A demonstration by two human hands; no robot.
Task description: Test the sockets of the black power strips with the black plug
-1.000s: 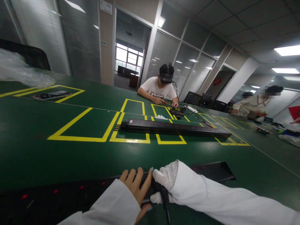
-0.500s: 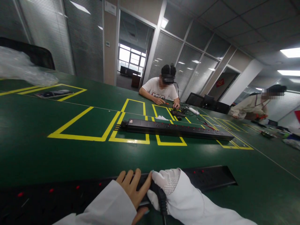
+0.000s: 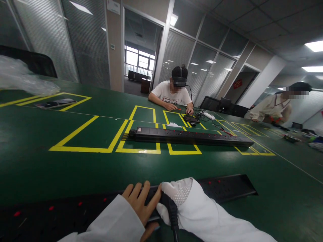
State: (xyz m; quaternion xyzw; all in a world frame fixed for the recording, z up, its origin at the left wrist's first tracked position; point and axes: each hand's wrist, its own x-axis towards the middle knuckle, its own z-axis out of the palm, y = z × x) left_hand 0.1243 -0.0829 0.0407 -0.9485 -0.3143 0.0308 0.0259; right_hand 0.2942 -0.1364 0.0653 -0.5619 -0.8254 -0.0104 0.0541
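A long black power strip (image 3: pixel 230 188) with red dots along its top lies across the near edge of the table. My bare left hand (image 3: pixel 142 201) grips its middle, fingers spread over the top and thumb low on the near side. Against that hand, my right hand (image 3: pixel 175 193), in a white dotted glove, closes around a black power plug (image 3: pixel 171 208). The plug's cable drops out of view at the bottom. Its front end is hidden by my hands, so I cannot tell whether it sits in a socket.
A second black power strip (image 3: pixel 194 136) lies farther back over yellow tape outlines on the green table (image 3: pixel 83 174). Across from me a person (image 3: pixel 174 94) handles small parts and cables. Another person (image 3: pixel 272 107) stands at the right. Clear plastic wrap (image 3: pixel 25 77) lies at left.
The view has shifted slightly. Both hands keep their hold on the power strip and the plug, with almost no movement.
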